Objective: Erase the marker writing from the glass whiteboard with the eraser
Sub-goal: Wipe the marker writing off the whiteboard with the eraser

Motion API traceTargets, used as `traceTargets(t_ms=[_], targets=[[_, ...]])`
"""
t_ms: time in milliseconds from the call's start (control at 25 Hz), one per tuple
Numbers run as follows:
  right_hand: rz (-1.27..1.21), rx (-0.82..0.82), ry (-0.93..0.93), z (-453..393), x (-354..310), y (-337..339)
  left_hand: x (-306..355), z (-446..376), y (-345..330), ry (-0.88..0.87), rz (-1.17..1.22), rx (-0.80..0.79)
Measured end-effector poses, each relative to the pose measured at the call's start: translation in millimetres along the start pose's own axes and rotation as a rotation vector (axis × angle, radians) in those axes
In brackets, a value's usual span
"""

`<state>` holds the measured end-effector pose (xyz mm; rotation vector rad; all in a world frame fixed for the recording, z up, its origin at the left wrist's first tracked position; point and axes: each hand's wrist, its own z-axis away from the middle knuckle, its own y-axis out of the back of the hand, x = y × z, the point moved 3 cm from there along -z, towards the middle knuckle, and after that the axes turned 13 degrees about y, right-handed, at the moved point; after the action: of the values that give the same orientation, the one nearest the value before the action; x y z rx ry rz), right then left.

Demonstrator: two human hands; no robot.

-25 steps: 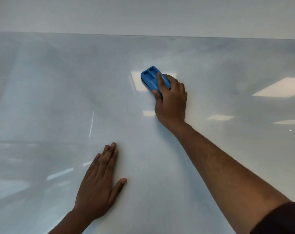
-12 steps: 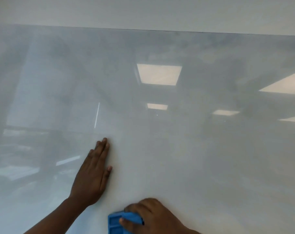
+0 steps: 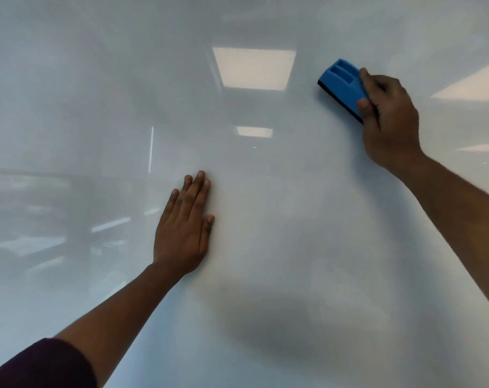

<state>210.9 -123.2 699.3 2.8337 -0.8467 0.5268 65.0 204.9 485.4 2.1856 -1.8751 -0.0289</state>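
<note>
The glass whiteboard [image 3: 279, 247] fills the whole view, pale grey and glossy. No marker writing shows on it. My right hand [image 3: 388, 124] grips a blue eraser [image 3: 339, 85] at the upper right, its dark felt side pressed against the glass. My left hand [image 3: 184, 228] lies flat on the board near the middle, fingers together and pointing up, holding nothing.
Ceiling light panels reflect in the glass, the biggest reflection [image 3: 253, 67] at top centre. A faint dark smudge or shadow [image 3: 276, 326] sits low on the board. Dim room reflections show at the left.
My right hand swept the eraser from the bottom edge up to the upper right of the board. The left hand stayed flat on the glass. The view has tilted lower on the board.
</note>
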Motion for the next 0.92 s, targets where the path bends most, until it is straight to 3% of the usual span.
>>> traceTargets(t_ms=[160,320,480,560,760,920], targets=[[-0.065,-0.068,0.267,113,-104,-42,0,8,-3,0.047,0.027,0.054],[-0.144,-0.139,0.306,245,-198,-65,2,33,-9,0.089,0.019,0.004],[-0.291,-0.39,0.461,312,-251,-67,-10,62,-4,0.034,-0.055,-0.07],[-0.402,-0.424,0.455,300,-246,-61,-16,77,1,0.058,-0.091,-0.1],[-0.193,-0.06,0.095,151,-146,-43,-41,85,14,0.057,-0.145,-0.144],[-0.126,-0.1,0.182,155,-180,-67,-56,91,17,0.14,-0.069,-0.125]])
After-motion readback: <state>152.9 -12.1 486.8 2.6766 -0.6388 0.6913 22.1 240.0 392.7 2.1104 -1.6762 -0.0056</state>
